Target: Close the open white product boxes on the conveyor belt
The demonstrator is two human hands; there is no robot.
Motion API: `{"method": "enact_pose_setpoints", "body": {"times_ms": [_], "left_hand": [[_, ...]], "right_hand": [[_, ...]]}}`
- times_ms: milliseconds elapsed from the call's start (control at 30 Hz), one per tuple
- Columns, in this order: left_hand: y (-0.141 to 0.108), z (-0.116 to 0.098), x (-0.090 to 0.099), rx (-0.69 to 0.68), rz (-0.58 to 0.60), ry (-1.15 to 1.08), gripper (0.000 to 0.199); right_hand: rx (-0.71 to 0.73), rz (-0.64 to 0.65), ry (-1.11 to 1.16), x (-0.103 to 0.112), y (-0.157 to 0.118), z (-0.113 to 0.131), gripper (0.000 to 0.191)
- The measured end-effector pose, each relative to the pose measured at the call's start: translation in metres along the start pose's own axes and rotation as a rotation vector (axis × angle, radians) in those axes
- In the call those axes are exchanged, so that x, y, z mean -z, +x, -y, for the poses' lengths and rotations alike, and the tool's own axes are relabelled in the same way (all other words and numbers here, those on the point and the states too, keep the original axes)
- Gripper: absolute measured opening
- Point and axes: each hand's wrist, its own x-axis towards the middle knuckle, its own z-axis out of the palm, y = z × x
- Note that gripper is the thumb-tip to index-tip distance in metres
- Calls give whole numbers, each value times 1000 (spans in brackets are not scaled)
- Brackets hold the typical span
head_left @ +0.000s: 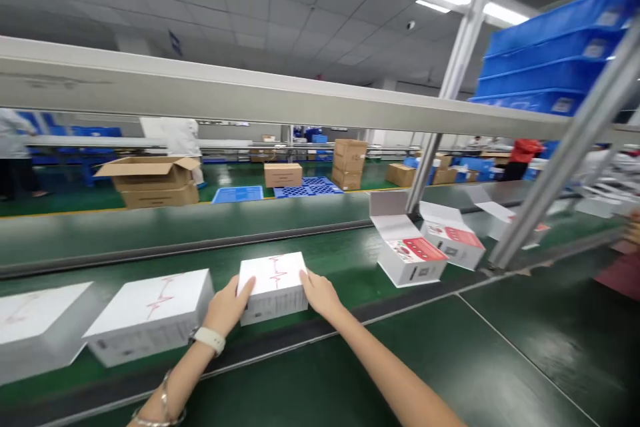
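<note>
Box (273,287) between two bare hands: what does the frame show?

A closed white package with a red heartbeat line across its lid, sitting on a green conveyor belt (340,260).

And the hands?

Left hand (227,307) at the box's left side, right hand (320,295) at its right. The left fingers (245,288) and right fingers (305,278) press on opposite edges, gripping the box between them. A cream watch strap (209,340) and a silver bracelet (163,407) circle the left arm.

What is beside them on the belt?

Two more closed white boxes with the same red mark lie to the left. The nearer one (150,317) is just beside the left hand, and the farther one (40,327) is cut off by the frame's edge. To the right, apart from the hands, stand two open boxes (413,250) (453,235) with their lids up and red printing inside.

And the wider scene?

A pale overhead rail (250,87) crosses the view, and stacked blue crates (550,53) sit at upper right. Beyond the belt, brown cardboard cartons (150,180) stand on a green floor (370,180) near a blue pallet (307,187). A co-worker in a white coat (183,137) stands behind them.
</note>
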Motion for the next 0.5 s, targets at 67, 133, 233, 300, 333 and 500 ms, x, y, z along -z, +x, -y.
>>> {"method": "enact_pose_setpoints", "body": {"times_ms": [67, 133, 233, 300, 333, 500], "left_hand": [[-5, 2, -4, 8, -50, -46, 56], [-11, 7, -13, 35, -87, -145, 58], [-29, 14, -34, 82, -137, -328, 64], [-50, 15, -50, 124, -215, -364, 67], [-62, 12, -58, 138, -267, -355, 70], [-127, -23, -96, -65, -419, -299, 61]], "right_hand": [[36, -33, 184, -12, -5, -6, 58], [50, -64, 428, -23, -9, -12, 63], [63, -77, 634, -38, -19, -19, 70], [74, -85, 655, -49, -31, -24, 70], [69, -94, 642, -54, -39, -26, 67], [11, -159, 619, -80, -104, -28, 54]]}}
